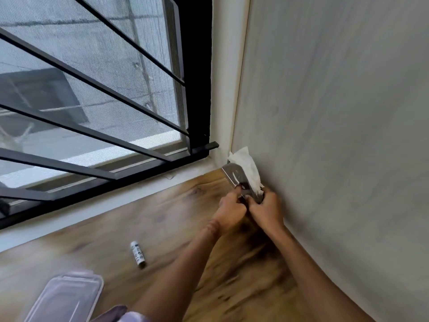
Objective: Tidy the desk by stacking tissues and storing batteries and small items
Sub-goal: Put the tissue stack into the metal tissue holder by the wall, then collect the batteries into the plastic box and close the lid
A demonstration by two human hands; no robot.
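Head view: left hand [229, 209] and right hand [267, 209] both gripping shiny silver tissue holder [234, 176] with white tissues [249, 168]; white cylindrical battery [138, 254] unstored on wooden bench [162, 217]; clear plastic lid [67, 298] nearby.

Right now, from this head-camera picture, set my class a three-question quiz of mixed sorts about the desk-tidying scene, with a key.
1. True or false: the battery lies inside the clear plastic container.
2. Multiple choice: the tissue holder stands A) in the corner by the wall, B) on the window sill, C) on the container.
3. Which hands touch the holder?

Key:
1. False; it lies on the wooden desk.
2. A.
3. Both, the left hand and the right hand, below its white tissue.
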